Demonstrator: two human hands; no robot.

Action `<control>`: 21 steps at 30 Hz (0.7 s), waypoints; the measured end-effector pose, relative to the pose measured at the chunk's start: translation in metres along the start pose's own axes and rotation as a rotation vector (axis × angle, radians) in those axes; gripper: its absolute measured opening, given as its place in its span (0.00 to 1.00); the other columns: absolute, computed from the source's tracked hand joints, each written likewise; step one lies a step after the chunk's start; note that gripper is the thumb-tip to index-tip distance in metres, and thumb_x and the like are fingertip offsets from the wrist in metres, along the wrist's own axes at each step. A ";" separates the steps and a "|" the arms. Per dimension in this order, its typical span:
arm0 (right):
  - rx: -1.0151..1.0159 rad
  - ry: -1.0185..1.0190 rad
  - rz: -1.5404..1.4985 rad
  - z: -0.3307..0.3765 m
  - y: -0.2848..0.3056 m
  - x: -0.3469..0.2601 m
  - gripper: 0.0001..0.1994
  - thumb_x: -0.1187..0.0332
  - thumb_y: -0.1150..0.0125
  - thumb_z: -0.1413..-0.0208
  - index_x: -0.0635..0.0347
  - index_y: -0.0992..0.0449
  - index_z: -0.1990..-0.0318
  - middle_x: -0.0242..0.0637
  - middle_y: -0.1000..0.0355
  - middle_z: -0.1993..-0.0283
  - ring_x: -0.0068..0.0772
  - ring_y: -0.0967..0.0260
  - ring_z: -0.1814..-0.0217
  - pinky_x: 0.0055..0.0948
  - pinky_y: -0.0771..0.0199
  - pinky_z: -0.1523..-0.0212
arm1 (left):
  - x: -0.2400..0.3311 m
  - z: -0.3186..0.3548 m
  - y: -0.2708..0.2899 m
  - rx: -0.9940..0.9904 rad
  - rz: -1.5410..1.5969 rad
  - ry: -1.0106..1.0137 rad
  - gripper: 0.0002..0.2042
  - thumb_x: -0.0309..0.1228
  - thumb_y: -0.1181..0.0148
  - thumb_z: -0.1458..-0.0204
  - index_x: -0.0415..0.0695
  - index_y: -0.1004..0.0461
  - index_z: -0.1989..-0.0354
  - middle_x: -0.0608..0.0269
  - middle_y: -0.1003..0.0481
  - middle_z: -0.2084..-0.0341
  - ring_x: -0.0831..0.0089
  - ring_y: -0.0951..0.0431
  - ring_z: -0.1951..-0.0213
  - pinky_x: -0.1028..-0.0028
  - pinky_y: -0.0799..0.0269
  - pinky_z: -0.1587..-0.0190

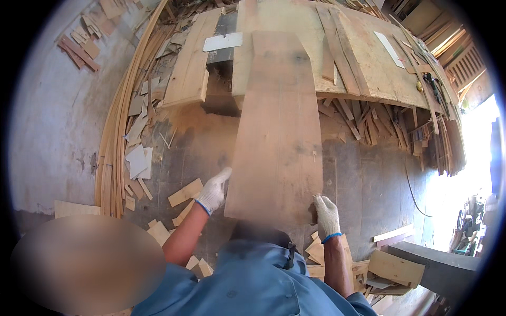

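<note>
A long, wide wooden board (276,131) stretches from near my body to the worktable, its far part over the tabletop. Its far end narrows, with one corner cut at a slant, and dark smudges mark its face. At the near left edge of the board is my left hand (212,192), in a white knit glove with a blue cuff, its fingers closed at the edge and partly hidden. My right hand (327,216), gloved alike, closes on the board's near right corner; its fingertips show at the edge.
The worktable (379,68) carries narrow wood strips (340,52) and a white sheet (223,41) at a dark gap. Long strips (117,126) lean along the left wall. Offcuts (185,192) litter the floor; a grey metal beam (435,266) stands at lower right.
</note>
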State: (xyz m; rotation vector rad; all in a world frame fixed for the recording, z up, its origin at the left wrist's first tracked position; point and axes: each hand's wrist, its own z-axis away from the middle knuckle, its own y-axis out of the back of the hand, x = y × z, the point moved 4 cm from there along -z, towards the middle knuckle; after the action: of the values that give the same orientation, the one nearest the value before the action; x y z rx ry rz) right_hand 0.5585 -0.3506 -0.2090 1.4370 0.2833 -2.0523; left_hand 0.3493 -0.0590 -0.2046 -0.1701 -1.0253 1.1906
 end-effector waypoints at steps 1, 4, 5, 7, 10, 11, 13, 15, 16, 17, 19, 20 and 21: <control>0.021 0.049 0.013 0.001 -0.010 0.008 0.16 0.56 0.44 0.34 0.57 0.24 0.71 0.25 0.35 0.78 0.17 0.43 0.79 0.26 0.43 0.81 | 0.000 -0.002 0.004 0.003 -0.065 -0.043 0.25 0.44 0.47 0.34 0.38 0.32 0.36 0.56 0.26 0.42 0.64 0.27 0.41 0.64 0.31 0.37; 0.102 0.143 0.046 0.004 -0.041 0.031 0.18 0.55 0.44 0.34 0.57 0.26 0.72 0.26 0.37 0.79 0.18 0.45 0.81 0.28 0.45 0.83 | -0.001 -0.012 0.037 0.214 -0.477 -0.209 0.24 0.45 0.46 0.36 0.36 0.26 0.43 0.55 0.23 0.47 0.66 0.25 0.47 0.65 0.29 0.43; 0.123 0.165 0.054 0.006 -0.054 0.039 0.19 0.55 0.44 0.34 0.57 0.26 0.73 0.26 0.37 0.79 0.19 0.45 0.81 0.28 0.45 0.83 | 0.005 -0.008 0.045 0.325 -0.657 -0.267 0.23 0.45 0.45 0.36 0.35 0.24 0.47 0.54 0.21 0.50 0.67 0.24 0.50 0.65 0.28 0.46; 0.162 0.217 0.079 0.009 -0.078 0.051 0.20 0.54 0.44 0.33 0.58 0.27 0.74 0.25 0.39 0.79 0.19 0.46 0.80 0.29 0.45 0.81 | 0.015 0.002 0.060 0.406 -0.781 -0.317 0.22 0.45 0.45 0.38 0.34 0.22 0.55 0.53 0.20 0.57 0.67 0.24 0.56 0.63 0.29 0.52; 0.151 -0.015 -0.039 0.020 -0.111 0.107 0.20 0.55 0.46 0.33 0.61 0.26 0.73 0.25 0.37 0.78 0.18 0.45 0.76 0.29 0.43 0.76 | 0.013 0.026 0.085 0.435 -0.944 -0.382 0.22 0.45 0.45 0.39 0.33 0.22 0.61 0.50 0.20 0.65 0.64 0.26 0.63 0.59 0.30 0.57; 0.147 -0.006 -0.034 0.027 -0.122 0.134 0.20 0.55 0.46 0.33 0.62 0.25 0.72 0.25 0.36 0.77 0.18 0.44 0.74 0.29 0.41 0.74 | 0.012 0.036 0.094 0.434 -0.996 -0.407 0.22 0.45 0.45 0.40 0.33 0.22 0.63 0.49 0.20 0.67 0.62 0.26 0.65 0.58 0.31 0.58; 0.143 -0.044 -0.043 0.042 -0.139 0.146 0.20 0.56 0.46 0.33 0.65 0.23 0.71 0.26 0.34 0.76 0.18 0.43 0.71 0.29 0.39 0.70 | 0.012 0.066 0.098 0.471 -1.003 -0.289 0.23 0.46 0.46 0.39 0.33 0.23 0.62 0.46 0.21 0.68 0.58 0.27 0.66 0.58 0.31 0.57; 0.115 -0.138 -0.084 0.081 -0.162 0.121 0.20 0.58 0.46 0.34 0.67 0.22 0.69 0.27 0.32 0.74 0.19 0.41 0.68 0.30 0.38 0.67 | 0.006 0.100 0.124 0.500 -1.032 -0.311 0.22 0.46 0.46 0.38 0.33 0.23 0.62 0.47 0.21 0.69 0.58 0.27 0.66 0.58 0.31 0.58; 0.118 -0.126 -0.067 0.089 -0.172 0.123 0.19 0.58 0.45 0.34 0.68 0.23 0.69 0.27 0.32 0.75 0.19 0.41 0.68 0.30 0.38 0.68 | 0.003 0.113 0.135 0.517 -0.989 -0.331 0.23 0.46 0.47 0.38 0.33 0.23 0.62 0.49 0.21 0.69 0.60 0.26 0.66 0.59 0.31 0.57; 0.127 -0.110 -0.047 0.097 -0.180 0.124 0.19 0.59 0.45 0.34 0.68 0.23 0.70 0.27 0.32 0.75 0.19 0.41 0.68 0.30 0.38 0.68 | 0.000 0.123 0.144 0.528 -0.941 -0.355 0.23 0.47 0.47 0.37 0.33 0.22 0.62 0.51 0.21 0.69 0.61 0.26 0.65 0.60 0.31 0.57; 0.138 -0.057 -0.006 0.102 -0.196 0.127 0.19 0.59 0.44 0.35 0.69 0.23 0.70 0.27 0.33 0.75 0.20 0.41 0.69 0.31 0.38 0.68 | -0.002 0.131 0.169 0.511 -0.836 -0.345 0.24 0.48 0.48 0.36 0.34 0.22 0.59 0.54 0.20 0.66 0.62 0.24 0.62 0.61 0.30 0.56; 0.126 0.026 0.075 0.104 -0.204 0.129 0.19 0.59 0.44 0.35 0.68 0.23 0.71 0.27 0.34 0.76 0.19 0.42 0.69 0.31 0.39 0.69 | -0.006 0.130 0.192 0.484 -0.781 -0.296 0.24 0.49 0.48 0.36 0.34 0.22 0.57 0.55 0.20 0.64 0.63 0.23 0.60 0.62 0.30 0.55; 0.110 0.102 0.148 0.104 -0.213 0.138 0.19 0.59 0.44 0.35 0.67 0.24 0.71 0.26 0.35 0.76 0.19 0.42 0.70 0.30 0.39 0.69 | -0.005 0.127 0.214 0.461 -0.736 -0.244 0.25 0.49 0.48 0.35 0.35 0.22 0.55 0.56 0.20 0.62 0.63 0.23 0.58 0.62 0.30 0.54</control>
State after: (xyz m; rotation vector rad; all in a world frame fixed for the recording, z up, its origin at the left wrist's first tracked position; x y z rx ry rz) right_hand 0.3214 -0.2826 -0.3288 1.5833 0.1029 -1.9046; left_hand 0.1101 -0.0237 -0.2644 0.6793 -0.8746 0.7397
